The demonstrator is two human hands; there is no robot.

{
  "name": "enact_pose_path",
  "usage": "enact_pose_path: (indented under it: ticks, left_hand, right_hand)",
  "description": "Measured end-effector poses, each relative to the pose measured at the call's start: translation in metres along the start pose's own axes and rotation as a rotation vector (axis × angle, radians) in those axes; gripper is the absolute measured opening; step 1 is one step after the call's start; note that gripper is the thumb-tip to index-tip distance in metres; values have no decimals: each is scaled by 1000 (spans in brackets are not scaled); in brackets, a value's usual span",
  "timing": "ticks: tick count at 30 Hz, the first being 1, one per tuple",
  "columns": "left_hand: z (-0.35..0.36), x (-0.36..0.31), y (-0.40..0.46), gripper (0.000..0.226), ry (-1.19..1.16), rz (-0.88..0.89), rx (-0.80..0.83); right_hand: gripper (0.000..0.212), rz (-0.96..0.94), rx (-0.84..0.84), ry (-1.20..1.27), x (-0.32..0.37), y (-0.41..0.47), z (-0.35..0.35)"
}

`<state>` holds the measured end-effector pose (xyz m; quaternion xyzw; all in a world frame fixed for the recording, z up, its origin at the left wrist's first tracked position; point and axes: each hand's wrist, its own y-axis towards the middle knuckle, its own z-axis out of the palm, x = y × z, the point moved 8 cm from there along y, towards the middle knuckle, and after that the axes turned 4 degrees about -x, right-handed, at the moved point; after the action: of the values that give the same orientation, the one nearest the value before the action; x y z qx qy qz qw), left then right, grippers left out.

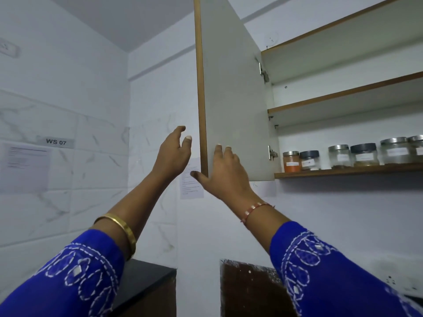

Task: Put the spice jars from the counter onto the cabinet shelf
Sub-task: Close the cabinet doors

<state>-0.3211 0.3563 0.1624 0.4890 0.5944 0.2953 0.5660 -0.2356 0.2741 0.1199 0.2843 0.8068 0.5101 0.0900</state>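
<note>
White-tiled kitchen wall backing open cabinet door [233,99]; right hand [225,175] is gripping its lower corner, left hand [172,154] hovering beside, fingers spread; spice jars [352,156] sitting on cabinet shelf [348,171] right of door.

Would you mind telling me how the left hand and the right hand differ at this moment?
The right hand grips the lower corner of the open cabinet door, thumb around its edge, while the left hand hangs open beside the door, touching nothing. The right wrist wears a red and white thread band; the left forearm wears a gold bangle. Both are raised and empty of jars, with blue embroidered sleeves.
</note>
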Motion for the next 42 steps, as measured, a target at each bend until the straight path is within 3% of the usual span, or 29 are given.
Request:
enact_pose_path:
  ticks: [5,9,15,26,31,39,42]
  left_hand:
    - [23,-7,23,45,-120,12,60]
    - [39,-25,30,29,-300,24,69]
    - [63,-46,15,36,-426,-16,112]
    - [132,-159,-31,28,-560,-4,232]
    - [191,-220,-60,51,-432,37,359]
    - [318,-280,-101,61,-71,168,613]
    - [355,-279,-99,63,-39,216,610]
  right_hand:
    - [96,82,-45,10,-3,11,10]
    - [88,89,-47,97,-4,11,11]
    - [80,78,-80,137,-23,1,-9]
    - [30,96,-176,264,-124,-44,-104]
    - [28,229,-163,296,-209,-60,-146]
    - [34,430,-66,310,-364,-50,-173]
    - [33,456,-68,406,-404,-44,-164]
